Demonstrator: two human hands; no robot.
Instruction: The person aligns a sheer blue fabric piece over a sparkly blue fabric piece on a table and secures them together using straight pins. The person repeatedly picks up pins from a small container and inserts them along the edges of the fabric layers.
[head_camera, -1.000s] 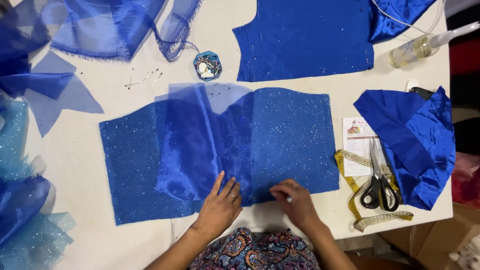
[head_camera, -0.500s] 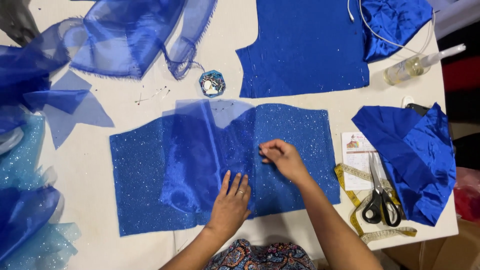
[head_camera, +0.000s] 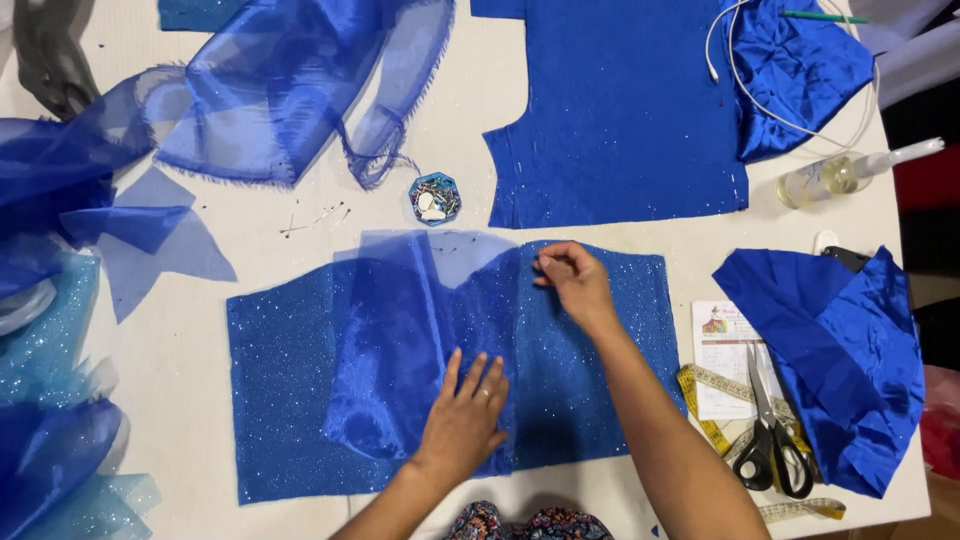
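Since a moment ago the right hand (head_camera: 575, 282) has travelled from the lower edge up to the top edge of the sheer blue overlay (head_camera: 400, 350), fingertips pinched together there, seemingly on a pin, though it is too small to tell. The left hand (head_camera: 465, 420) lies flat and open, pressing the overlay onto the glittery blue panel (head_camera: 600, 370) at mid-table. The overlay looks smoothed, its top edge in hand, the rest seemingly unfastened. A pin dish (head_camera: 435, 198) sits just above; scissors (head_camera: 770, 440) lie right.

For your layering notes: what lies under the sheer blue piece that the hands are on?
Under the sheer piece lies glittery blue fabric on the white table, visible through it. The left hand and right hand cover parts of both.
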